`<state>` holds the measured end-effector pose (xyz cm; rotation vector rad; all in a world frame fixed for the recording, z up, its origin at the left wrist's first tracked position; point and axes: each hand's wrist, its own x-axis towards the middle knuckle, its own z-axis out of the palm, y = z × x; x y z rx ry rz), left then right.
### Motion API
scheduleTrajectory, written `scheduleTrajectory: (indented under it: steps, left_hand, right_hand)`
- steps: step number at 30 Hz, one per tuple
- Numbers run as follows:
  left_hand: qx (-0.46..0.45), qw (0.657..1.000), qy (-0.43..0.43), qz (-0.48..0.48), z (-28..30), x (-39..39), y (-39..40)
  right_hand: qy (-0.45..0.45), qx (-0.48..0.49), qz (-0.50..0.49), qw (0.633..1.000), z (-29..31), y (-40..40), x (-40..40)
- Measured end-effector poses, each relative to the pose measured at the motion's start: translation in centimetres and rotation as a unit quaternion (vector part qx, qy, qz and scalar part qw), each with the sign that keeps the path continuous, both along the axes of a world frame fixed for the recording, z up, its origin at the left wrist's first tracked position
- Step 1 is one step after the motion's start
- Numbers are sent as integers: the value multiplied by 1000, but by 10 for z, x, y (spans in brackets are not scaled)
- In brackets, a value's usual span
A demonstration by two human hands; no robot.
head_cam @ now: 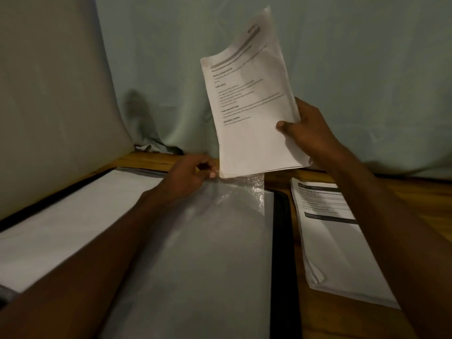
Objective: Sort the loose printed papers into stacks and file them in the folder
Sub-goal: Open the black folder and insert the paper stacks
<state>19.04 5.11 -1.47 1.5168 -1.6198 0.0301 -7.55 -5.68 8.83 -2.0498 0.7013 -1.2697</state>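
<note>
Upright, paper stack (254, 113) in right hand (305, 128) grip, lower corner at sleeve (234, 192) mouth, pinched by left hand (190, 174)

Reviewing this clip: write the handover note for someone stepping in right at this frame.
Right hand grips a stack of printed papers, held upright over the open folder. Left hand pinches the mouth of the clear plastic sleeve at the stack's lower corner. Done: sorted into stacks. Left: slide this stack into the sleeve, then file the second stack lying on the wooden table right of the folder.
</note>
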Motion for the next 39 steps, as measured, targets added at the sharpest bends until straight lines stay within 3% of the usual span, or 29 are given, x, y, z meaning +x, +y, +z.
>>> scheduleTrajectory:
  steps: [6,16,26,35,39]
  left_hand:
    - [0,999,22,-27,2,1,2]
    - [7,999,31,-12,0,1,2]
    - [-13,1000,-20,7,0,0,1]
    - [76,995,37,-55,12,-49,-2]
    - [87,996,1,-32,26,-84,-14]
  right_hand:
    - [125,80,55,987,31,-18,7]
    - [223,145,34,963,24,-49,41]
    - [210,242,81,944,7,-47,75]
    - [194,327,53,923,-26,-29,97]
    - [135,416,84,895,-34,-25,92]
